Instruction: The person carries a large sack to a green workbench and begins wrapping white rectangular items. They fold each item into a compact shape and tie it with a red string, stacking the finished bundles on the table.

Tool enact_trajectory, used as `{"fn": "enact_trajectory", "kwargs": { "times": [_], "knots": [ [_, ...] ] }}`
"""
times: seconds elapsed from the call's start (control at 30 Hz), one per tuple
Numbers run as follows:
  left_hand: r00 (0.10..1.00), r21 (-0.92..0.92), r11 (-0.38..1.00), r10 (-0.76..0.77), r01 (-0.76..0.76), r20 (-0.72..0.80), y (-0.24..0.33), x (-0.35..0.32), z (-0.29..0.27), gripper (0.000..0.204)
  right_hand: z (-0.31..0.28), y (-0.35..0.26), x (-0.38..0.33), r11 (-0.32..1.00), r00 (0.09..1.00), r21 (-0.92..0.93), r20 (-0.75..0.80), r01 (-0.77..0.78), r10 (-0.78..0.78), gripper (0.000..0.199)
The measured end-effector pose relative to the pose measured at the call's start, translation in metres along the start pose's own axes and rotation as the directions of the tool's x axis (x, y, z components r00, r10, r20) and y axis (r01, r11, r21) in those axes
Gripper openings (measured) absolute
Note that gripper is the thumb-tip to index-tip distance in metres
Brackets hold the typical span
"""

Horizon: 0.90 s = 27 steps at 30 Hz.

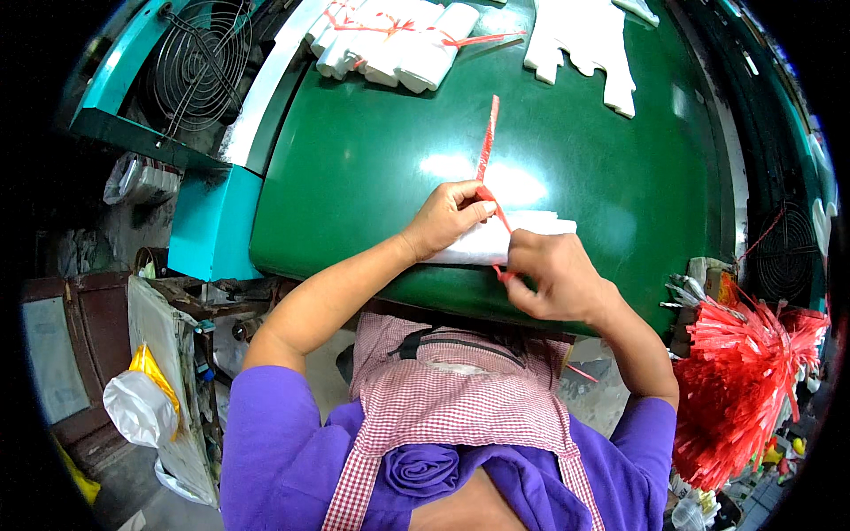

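Note:
A white roll of what looks like thin plastic bags [469,248] lies across the near edge of the green table [354,168]. Around it runs a red plastic tie strip [488,146]. My left hand [452,215] pinches this strip on top of the roll, and one long end sticks up and away past my fingers. My right hand [558,274] is closed at the roll's near side, with the strip's other part running into its fingers and a short bit showing below them. The right fingers cover part of the roll.
Several white rolls [390,40] tied with red strip lie at the far left of the table. Flat white bags [584,44] lie at the far right. A big bunch of red strips [744,380] hangs at the right. A wire-guarded fan [199,66] stands at the left.

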<state>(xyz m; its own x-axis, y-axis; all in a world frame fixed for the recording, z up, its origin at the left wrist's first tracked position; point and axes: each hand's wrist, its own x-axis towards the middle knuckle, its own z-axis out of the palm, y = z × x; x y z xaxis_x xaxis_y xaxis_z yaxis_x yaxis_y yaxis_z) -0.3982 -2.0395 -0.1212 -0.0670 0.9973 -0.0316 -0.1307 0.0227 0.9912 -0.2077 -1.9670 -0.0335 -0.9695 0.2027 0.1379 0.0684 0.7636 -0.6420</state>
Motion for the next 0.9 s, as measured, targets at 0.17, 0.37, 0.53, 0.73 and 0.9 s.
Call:
{"fn": "enact_trajectory", "kwargs": {
  "times": [0.17,0.37,0.53,0.73,0.9],
  "knots": [
    [0.940,0.474,0.818,0.332,-0.326,0.073,0.004,-0.013,0.009,0.009,0.016,0.040,0.016,0.296,0.764,0.885,0.098,-0.361,0.638,0.022],
    [0.589,0.544,0.283,0.594,-0.790,0.548,0.016,-0.013,0.014,0.008,0.030,0.047,0.008,0.780,0.902,0.491,0.025,-0.387,0.432,0.013],
    [0.928,0.822,0.506,0.367,-0.261,0.069,0.023,0.025,-0.048,0.012,0.050,0.017,-0.010,0.985,0.966,0.065,-0.198,-0.158,0.168,0.018],
    [0.846,0.892,0.401,0.531,-0.207,-0.042,0.043,0.067,-0.092,0.011,0.034,0.025,0.025,0.892,1.000,-0.451,-0.006,-0.025,0.025,0.057],
    [0.923,0.995,0.029,0.372,0.098,-0.101,0.047,0.120,-0.185,0.024,0.012,0.084,0.069,0.900,0.959,-0.408,-0.280,-0.156,0.040,0.059]
  ]
}}
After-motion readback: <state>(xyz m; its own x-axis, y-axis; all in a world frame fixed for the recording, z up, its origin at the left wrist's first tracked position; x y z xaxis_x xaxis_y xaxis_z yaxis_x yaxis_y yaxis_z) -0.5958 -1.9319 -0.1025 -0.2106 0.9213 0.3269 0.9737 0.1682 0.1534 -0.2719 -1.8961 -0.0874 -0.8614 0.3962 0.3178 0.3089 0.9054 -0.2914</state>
